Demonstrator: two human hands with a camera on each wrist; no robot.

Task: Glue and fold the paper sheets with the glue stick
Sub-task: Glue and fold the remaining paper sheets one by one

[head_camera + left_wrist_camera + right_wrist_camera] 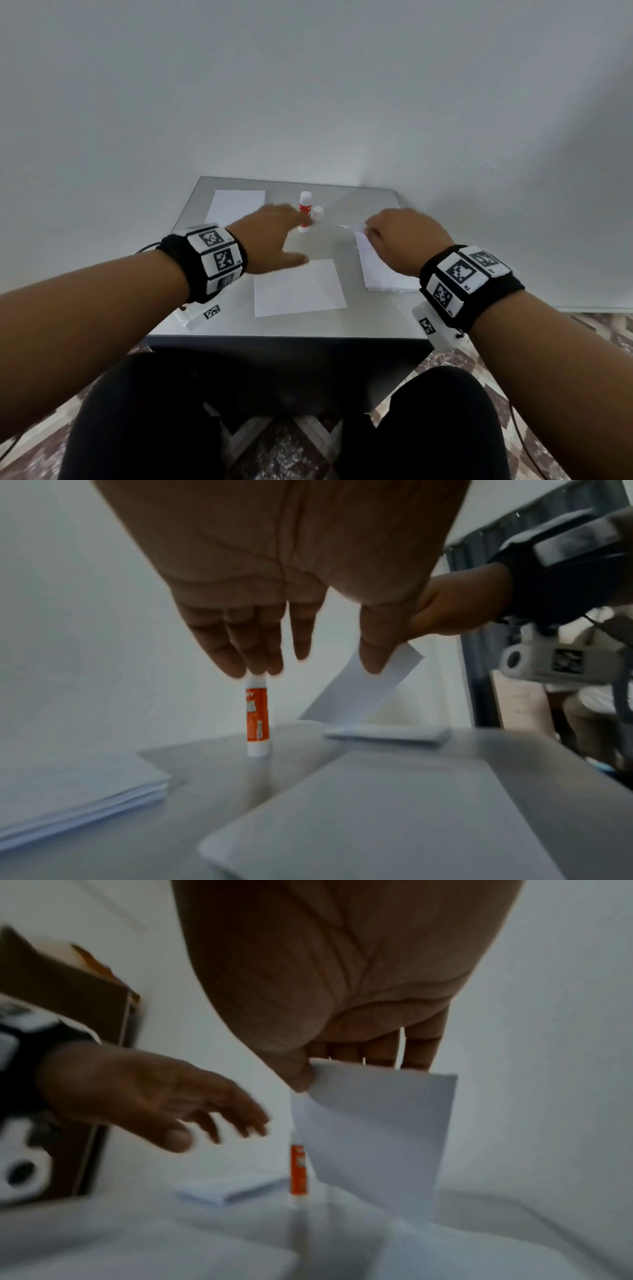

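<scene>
The glue stick [304, 212], an orange-labelled white tube, is stood upright on the grey table [373, 318], its long axis vertical, the white cap [318, 213] set just beside it. It is neared by the left hand [270, 240], fingers straight and nothing held. A folded paper sheet [373, 1139] is pinched by the right hand [404, 240] above the right-hand pile [380, 274].

Soft, even, cool light falls without hard shadows on the glossy grey table [359, 318], which carries faint reflections; wide-angle distortion bows the head view's edges, while both dim wrist views are smeared by motion blur.
</scene>
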